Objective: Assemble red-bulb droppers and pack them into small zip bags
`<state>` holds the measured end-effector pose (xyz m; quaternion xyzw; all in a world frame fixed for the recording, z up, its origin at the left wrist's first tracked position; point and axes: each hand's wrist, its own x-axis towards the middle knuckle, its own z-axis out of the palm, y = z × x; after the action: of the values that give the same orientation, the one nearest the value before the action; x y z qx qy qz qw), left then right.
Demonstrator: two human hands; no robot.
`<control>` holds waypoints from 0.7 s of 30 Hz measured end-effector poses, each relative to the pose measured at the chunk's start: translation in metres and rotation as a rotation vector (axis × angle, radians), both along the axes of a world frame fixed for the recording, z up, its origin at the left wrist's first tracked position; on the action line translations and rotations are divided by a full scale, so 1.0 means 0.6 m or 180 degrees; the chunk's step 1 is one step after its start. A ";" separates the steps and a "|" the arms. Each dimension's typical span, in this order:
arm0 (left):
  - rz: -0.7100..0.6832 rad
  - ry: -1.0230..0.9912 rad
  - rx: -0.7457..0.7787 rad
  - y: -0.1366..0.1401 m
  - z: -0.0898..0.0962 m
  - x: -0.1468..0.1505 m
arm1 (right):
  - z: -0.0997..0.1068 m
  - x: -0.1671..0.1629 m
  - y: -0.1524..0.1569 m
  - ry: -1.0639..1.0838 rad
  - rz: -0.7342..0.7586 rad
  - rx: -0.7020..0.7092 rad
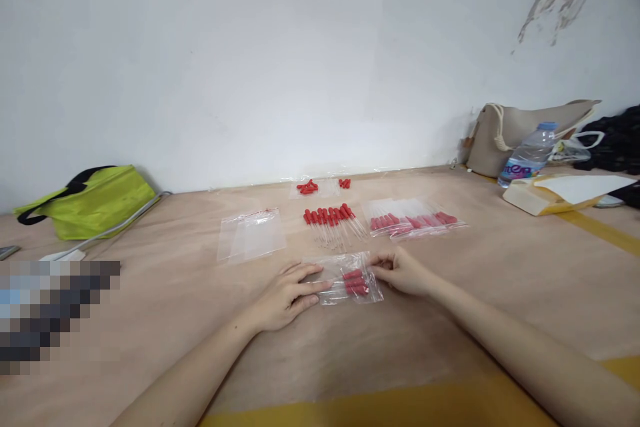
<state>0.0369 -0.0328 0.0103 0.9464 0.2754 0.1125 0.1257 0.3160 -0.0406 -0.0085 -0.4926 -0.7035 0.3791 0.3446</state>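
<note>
A clear zip bag (333, 273) lies in front of me, with several droppers (355, 282) inside, their red bulbs toward the right end. Fingers stretched, my left hand (283, 299) rests flat on the bag's left part. At the opposite end, my right hand (400, 271) pinches the bag's upper right edge between thumb and fingers. Just beyond is a row of loose droppers (327, 217) with red bulbs and thin clear stems. Flat, clear bags (253, 237) lie to their left. On their right, filled bags (415, 219) of droppers overlap one another.
Near the wall, loose red bulbs (307, 187) lie on a clear bag. A yellow-green pouch (100, 203) with a cable is at left. At right stand a beige bag (500, 140), a water bottle (530, 153) and an open paper packet (545, 197). Brown paper (175, 280) covers the table.
</note>
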 end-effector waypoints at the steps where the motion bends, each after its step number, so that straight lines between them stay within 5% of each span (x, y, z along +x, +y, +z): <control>1: 0.0002 0.0003 0.0000 0.000 0.000 0.000 | 0.006 0.006 0.007 -0.0074 -0.0154 0.0052; 8: 0.0017 0.0036 0.0012 -0.001 -0.001 0.001 | 0.051 0.001 0.100 -0.1275 -0.1043 0.0670; 15: 0.0037 0.0110 0.0008 -0.001 0.000 -0.001 | 0.048 -0.045 0.192 -0.1710 -0.1480 0.0137; 21: 0.0025 0.0075 0.0033 -0.001 0.000 -0.001 | 0.044 -0.048 0.201 -0.1541 -0.1190 -0.0465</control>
<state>0.0365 -0.0334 0.0101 0.9472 0.2800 0.1032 0.1171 0.2871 0.0801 0.0176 -0.7127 -0.6333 0.2304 0.1946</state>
